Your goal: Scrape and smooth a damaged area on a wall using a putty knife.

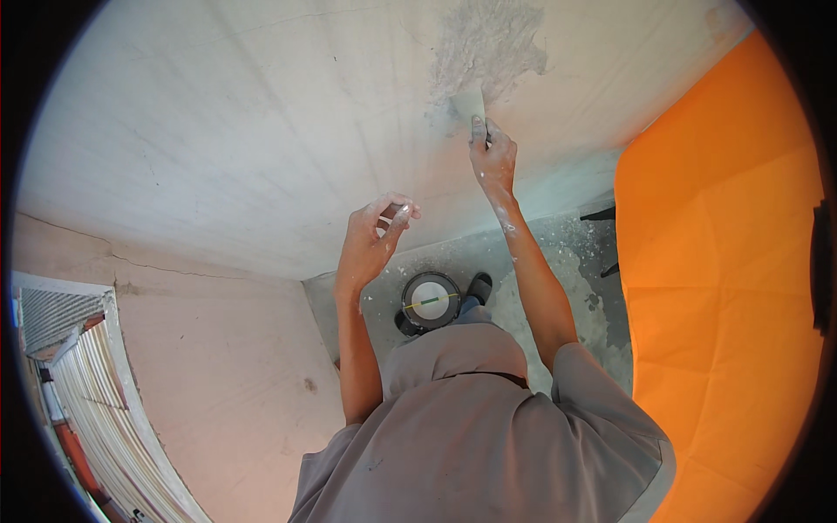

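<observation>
My right hand point(493, 159) grips a putty knife point(468, 104), its pale flat blade against the wall point(288, 113). Just above the blade spreads a rough grey patch of filler point(488, 48), with a smaller smear beside the blade. My left hand point(373, 240) hovers in front of the wall, lower and to the left. Its fingers are loosely curled toward the thumb with a gap between, and nothing shows in them. Whitish smears mark both hands and my right forearm.
By my feet stands a round black bucket point(408, 288) with white inside and a yellow-green strip across it. An orange sheet point(711, 261) hangs at the right. Dark legs of some object poke out beside it. At the left, a window opening point(118, 340) breaks the cracked side wall.
</observation>
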Available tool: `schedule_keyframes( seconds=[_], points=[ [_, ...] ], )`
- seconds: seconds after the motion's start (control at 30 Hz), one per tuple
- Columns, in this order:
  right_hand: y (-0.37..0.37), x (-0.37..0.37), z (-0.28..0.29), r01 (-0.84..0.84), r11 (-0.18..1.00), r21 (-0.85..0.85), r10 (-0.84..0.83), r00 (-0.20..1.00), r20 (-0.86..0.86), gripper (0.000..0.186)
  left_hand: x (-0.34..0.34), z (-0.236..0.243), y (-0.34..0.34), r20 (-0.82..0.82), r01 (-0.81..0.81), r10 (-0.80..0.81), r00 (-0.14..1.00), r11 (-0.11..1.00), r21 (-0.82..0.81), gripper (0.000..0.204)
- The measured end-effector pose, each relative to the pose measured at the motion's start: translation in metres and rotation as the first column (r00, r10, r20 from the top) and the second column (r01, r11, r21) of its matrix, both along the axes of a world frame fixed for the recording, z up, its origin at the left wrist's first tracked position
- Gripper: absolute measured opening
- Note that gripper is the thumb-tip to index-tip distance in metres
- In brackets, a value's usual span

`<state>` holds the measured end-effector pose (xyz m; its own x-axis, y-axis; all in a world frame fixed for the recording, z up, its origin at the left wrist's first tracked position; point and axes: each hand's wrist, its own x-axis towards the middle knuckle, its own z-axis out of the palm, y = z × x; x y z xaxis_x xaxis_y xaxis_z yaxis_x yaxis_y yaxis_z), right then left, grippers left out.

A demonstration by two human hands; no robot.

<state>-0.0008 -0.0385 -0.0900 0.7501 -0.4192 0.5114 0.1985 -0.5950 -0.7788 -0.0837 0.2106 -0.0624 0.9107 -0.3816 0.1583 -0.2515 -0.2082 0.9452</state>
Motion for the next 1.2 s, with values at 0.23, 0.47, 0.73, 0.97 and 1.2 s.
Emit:
schedule_keyframes(
  seconds=[0.23, 0.47, 0.73, 0.97, 1.2],
  points=[
    [0.018, 0.009, 0.051, 0.012, 1.000, 0.012, -0.013, 0.996, 0.093, 0.047, -0.036, -0.035, 0.026, -0.144, -0.028, 0.038, 0.989, 0.997, 0.073, 0.014],
    [0.034, -0.002, 0.034, 0.036, 0.994, 0.106, -0.029, 0.997, -0.073, 0.050, -0.066, -0.049, 0.036, -0.234, -0.049, 0.057, 0.971, 0.998, 0.039, 0.018],
    [-0.022, -0.035, 0.171, 0.057, 0.908, -0.414, 0.085, 0.945, 0.316, 0.028, -0.081, -0.071, 0.041, -0.265, -0.003, 0.017, 0.964, 0.999, 0.053, 0.018],
    [-0.045, -0.042, 0.155, 0.328, 0.611, -0.720, -0.058, 0.927, 0.372, 0.033, -0.100, -0.120, 0.050, -0.287, 0.035, -0.060, 0.956, 0.995, -0.090, 0.019],
    [-0.040, -0.086, 0.030, -0.091, 0.526, -0.846, -0.127, 0.975, -0.184, 0.051, -0.092, -0.112, 0.047, -0.302, 0.039, -0.057, 0.952, 0.997, -0.066, 0.018]
  ],
)
